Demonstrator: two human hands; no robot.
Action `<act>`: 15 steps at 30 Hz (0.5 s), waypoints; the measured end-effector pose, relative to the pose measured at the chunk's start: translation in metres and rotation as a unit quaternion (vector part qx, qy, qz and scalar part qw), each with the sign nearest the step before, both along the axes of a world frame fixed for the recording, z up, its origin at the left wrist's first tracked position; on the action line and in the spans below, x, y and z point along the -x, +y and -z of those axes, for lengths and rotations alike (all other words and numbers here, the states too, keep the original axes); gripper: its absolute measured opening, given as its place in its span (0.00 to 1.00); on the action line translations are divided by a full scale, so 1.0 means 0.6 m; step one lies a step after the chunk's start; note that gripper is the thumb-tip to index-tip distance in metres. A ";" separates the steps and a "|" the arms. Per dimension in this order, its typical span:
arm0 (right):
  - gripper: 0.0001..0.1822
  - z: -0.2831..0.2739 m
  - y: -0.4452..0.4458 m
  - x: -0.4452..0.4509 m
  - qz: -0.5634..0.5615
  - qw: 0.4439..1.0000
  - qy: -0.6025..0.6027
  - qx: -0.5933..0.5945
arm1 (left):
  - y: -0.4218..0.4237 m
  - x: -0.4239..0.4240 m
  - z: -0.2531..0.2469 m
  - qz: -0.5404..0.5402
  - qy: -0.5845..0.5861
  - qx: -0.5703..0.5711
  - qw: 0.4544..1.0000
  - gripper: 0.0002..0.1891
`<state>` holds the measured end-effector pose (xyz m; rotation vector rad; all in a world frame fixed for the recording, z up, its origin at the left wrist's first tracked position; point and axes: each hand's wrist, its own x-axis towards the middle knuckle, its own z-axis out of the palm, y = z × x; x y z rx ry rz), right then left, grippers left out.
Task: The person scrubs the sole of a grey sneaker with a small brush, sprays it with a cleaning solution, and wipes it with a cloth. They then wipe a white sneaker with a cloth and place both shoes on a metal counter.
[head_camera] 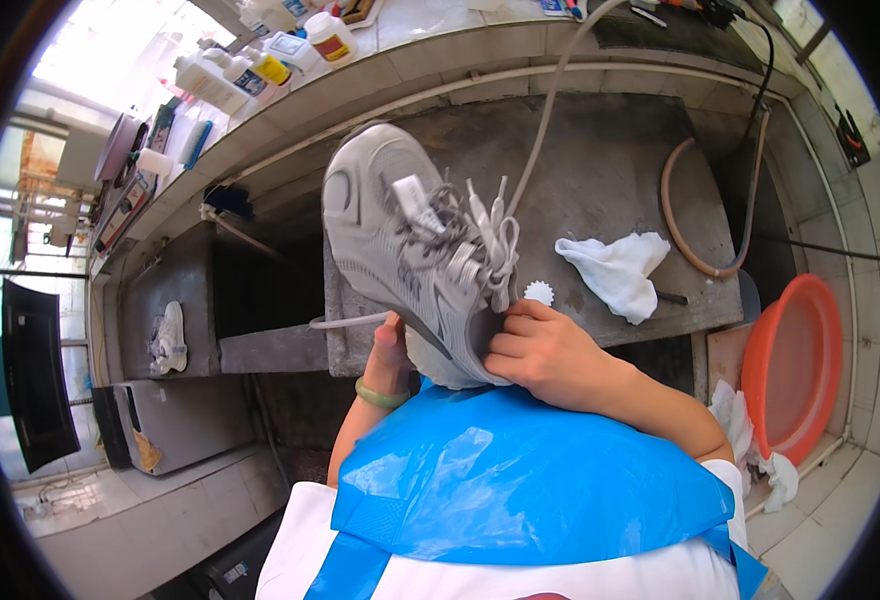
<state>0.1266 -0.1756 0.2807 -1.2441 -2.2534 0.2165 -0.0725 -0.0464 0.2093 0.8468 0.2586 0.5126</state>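
A grey sneaker (410,255) is held up in front of the blue apron, toe away from me, its laces bunched near the tongue. My right hand (549,352) grips the collar at the shoe's opening, fingertips inside the edge. At the other side, my left hand (393,341) is mostly hidden behind the heel and sole, with a thumb tip showing; a green bangle (381,395) circles that wrist. Beyond the right hand, a crumpled white cloth (620,274) lies on the dark slab (597,172), near a small white toothed disc (538,292).
Bottles (330,39) and a blue brush (197,144) stand or lie on the tiled ledge. Another shoe (171,337) rests on the far-left slab. A hose (667,187) loops at the slab's right, above a red basin (834,360). A dark recess lies left of the shoe.
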 end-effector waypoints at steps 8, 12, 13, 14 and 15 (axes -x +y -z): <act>0.02 -0.011 0.001 -0.016 0.008 0.999 -0.005 -0.037 | -0.018 -0.005 0.003 -0.026 0.023 -0.002 0.999 0.54; 0.12 -0.018 0.011 -0.017 0.013 0.998 0.014 0.065 | -0.019 0.004 0.018 -0.058 0.042 -0.021 0.997 0.53; 0.16 -0.025 0.018 -0.014 0.009 0.995 0.033 0.095 | -0.015 0.009 0.022 -0.074 0.051 -0.035 0.995 0.53; 0.20 -0.030 0.025 -0.010 0.000 0.991 0.049 0.127 | -0.024 0.012 0.027 -0.094 0.055 -0.037 0.993 0.52; 0.31 -0.031 0.033 -0.018 -0.021 0.982 0.007 0.188 | -0.028 0.015 0.025 -0.116 0.059 -0.041 0.991 0.52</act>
